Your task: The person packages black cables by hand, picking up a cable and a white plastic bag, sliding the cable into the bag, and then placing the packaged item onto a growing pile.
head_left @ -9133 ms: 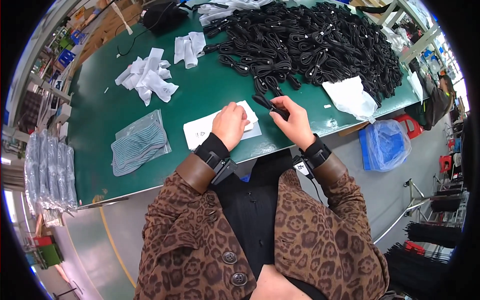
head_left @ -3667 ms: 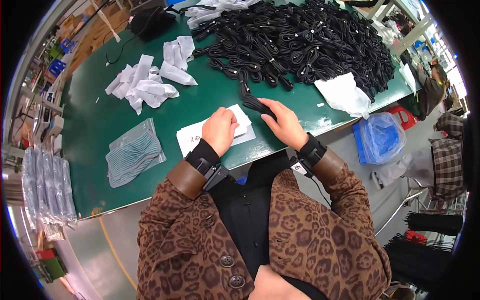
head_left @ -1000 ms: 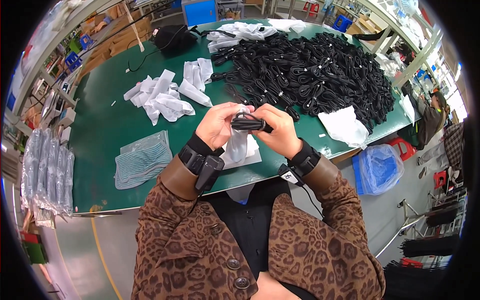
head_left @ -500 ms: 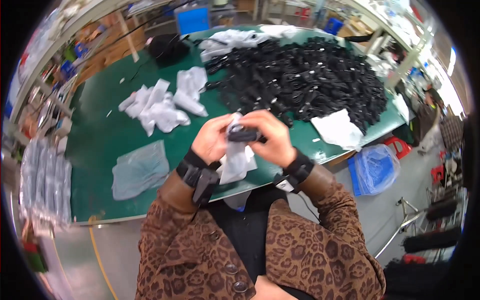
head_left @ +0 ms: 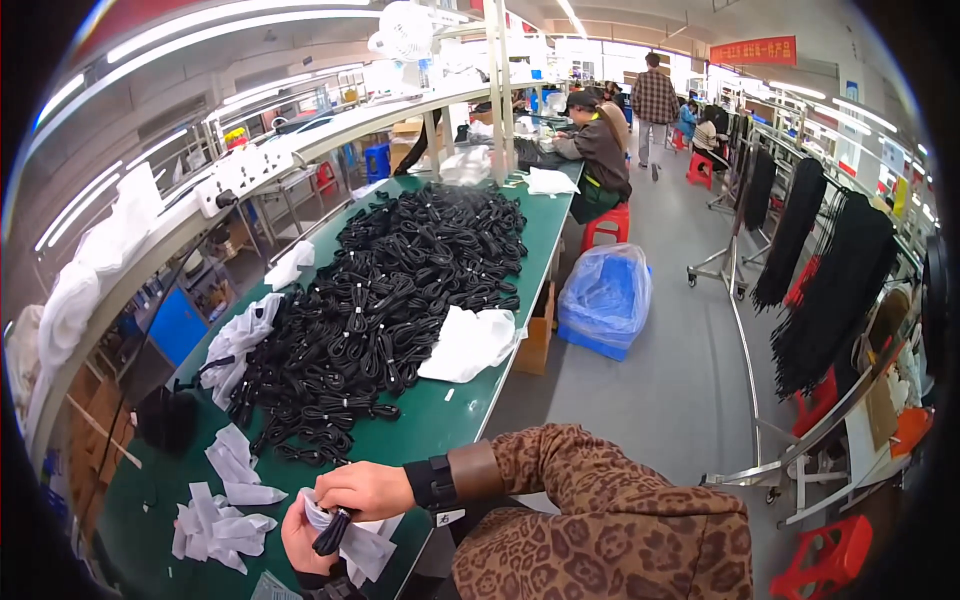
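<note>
I log: right hand (head_left: 368, 490) pinching black cable bundle (head_left: 331, 536); left hand (head_left: 300, 541) clasping white pouch (head_left: 317, 513), seemingly for steadiness. Cable heap (head_left: 400, 290) beyond the grip.

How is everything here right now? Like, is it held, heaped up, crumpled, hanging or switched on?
Left hand: curled, gripping
Right hand: curled, gripping
Black cable bundle: held between both hands
White pouch: held, partly hidden
Black cables: heaped up
White bag: crumpled, lying flat
Blue bin: lined with clear plastic
Black strips: hanging
Ceiling light: on
Fan: cannot tell
</note>
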A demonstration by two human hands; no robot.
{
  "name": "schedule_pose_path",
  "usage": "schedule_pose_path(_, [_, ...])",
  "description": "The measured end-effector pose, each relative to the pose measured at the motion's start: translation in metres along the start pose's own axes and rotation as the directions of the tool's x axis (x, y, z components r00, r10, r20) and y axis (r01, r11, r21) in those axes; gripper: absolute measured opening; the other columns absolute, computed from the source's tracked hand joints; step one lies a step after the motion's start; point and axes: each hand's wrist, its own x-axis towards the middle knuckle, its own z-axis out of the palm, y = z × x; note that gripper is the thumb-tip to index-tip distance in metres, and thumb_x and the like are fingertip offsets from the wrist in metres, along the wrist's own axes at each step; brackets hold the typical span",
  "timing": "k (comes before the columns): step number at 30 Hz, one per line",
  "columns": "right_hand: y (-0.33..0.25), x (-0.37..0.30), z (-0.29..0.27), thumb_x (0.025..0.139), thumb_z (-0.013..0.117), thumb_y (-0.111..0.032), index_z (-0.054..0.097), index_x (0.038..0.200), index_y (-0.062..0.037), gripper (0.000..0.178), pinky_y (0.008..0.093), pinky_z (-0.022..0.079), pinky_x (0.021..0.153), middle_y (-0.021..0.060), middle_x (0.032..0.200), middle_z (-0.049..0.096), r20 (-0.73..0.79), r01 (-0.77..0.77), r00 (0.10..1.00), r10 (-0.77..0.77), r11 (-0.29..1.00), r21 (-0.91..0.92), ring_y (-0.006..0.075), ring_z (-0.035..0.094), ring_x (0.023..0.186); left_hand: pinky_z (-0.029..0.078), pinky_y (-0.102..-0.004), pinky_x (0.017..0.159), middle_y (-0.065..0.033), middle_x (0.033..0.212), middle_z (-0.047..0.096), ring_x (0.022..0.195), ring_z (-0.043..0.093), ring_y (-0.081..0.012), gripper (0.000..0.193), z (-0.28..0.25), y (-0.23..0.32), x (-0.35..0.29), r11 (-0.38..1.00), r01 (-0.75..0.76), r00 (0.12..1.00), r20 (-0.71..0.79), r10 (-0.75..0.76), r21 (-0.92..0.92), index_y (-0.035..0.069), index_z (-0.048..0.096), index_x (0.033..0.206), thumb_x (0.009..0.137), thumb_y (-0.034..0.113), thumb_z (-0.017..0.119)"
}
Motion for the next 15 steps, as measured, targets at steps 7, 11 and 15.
schedule_pose_path(7, [-0.004, 0.012, -0.010, 0.062, 0.073, -0.003, 0.051, 0.086, -0.0048, 0.033, 0.0366, 0.047, 0.061, 0.0134, 0.091, 0.056, 0.054, -0.144, 0.989, 0.140, 0.987, 0.072, 0.0308, 0.059, 0.074, 0.052, -0.0369, 0.079, -0.0095, 0.100, 0.060, 0.096, 0.061, -0.0249, 0.026, 0.038, -0.024, -0.009, 0.809, -0.233, 0.879, -0.238, 0.412, 0.540, 0.001, 0.054, 0.113, 0.101, 0.020, 0.043])
schedule_pose_path(11, [-0.011, 0.031, -0.026, 0.067, 0.068, -0.001, 0.051, 0.090, -0.0023, 0.029, 0.0341, 0.047, 0.063, 0.0130, 0.091, 0.055, 0.117, -0.490, 0.871, 0.476, 0.858, 0.155, 0.0239, 0.060, 0.073, 0.051, -0.0376, 0.074, -0.0111, 0.096, 0.059, 0.087, 0.061, -0.0251, 0.023, 0.111, -0.013, -0.008, 0.995, -0.086, 0.908, -0.414, 0.062, -0.041, 0.002, 0.051, 0.114, 0.101, 0.019, 0.044])
schedule_pose_path(15, [-0.003, 0.028, -0.010, 0.078, 0.061, -0.004, 0.054, 0.101, -0.0003, 0.024, 0.0297, 0.047, 0.067, 0.0066, 0.089, 0.056, -0.058, -0.535, 0.808, 0.586, 0.773, 0.341, 0.0119, 0.055, 0.079, 0.047, -0.0342, 0.065, -0.0083, 0.081, 0.056, 0.070, 0.056, -0.0198, 0.028, 0.076, -0.021, -0.019, 0.929, -0.072, 0.964, -0.215, 0.158, 0.363, 0.002, 0.051, 0.108, 0.102, 0.028, 0.044])
